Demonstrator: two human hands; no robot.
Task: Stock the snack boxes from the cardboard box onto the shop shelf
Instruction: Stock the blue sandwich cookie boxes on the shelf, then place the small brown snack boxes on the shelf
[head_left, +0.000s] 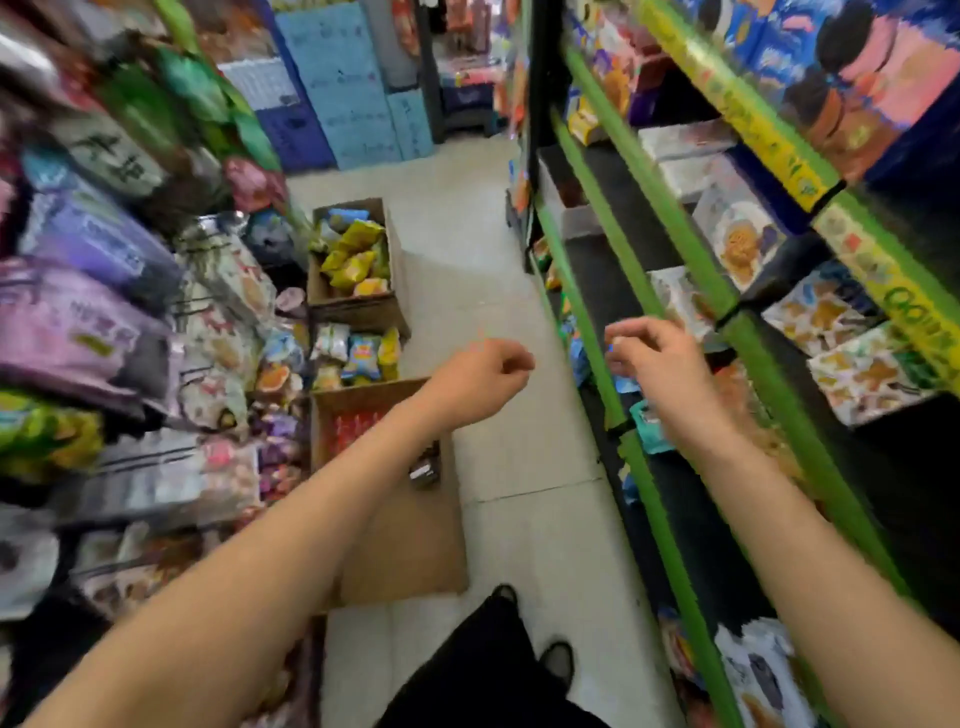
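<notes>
Both hands hang empty over the aisle floor: the left hand (480, 371) is loosely curled around nothing, and the right hand (652, 349) has its fingers bent inward, also holding nothing so far as the blur allows; between them lies bare tile. The cardboard box (400, 499) with the red snack boxes (358, 428) sits on the floor below and to the left, directly under the left forearm, its long side running up the aisle away from the feet; the left hand is therefore the nearer one, and the coming move looks like a downward and slightly backward reach with it. The shop shelf (675, 291), edged in green, stands to the right, just beside the right hand; so the carry would run from low left to raised right across the body.
</notes>
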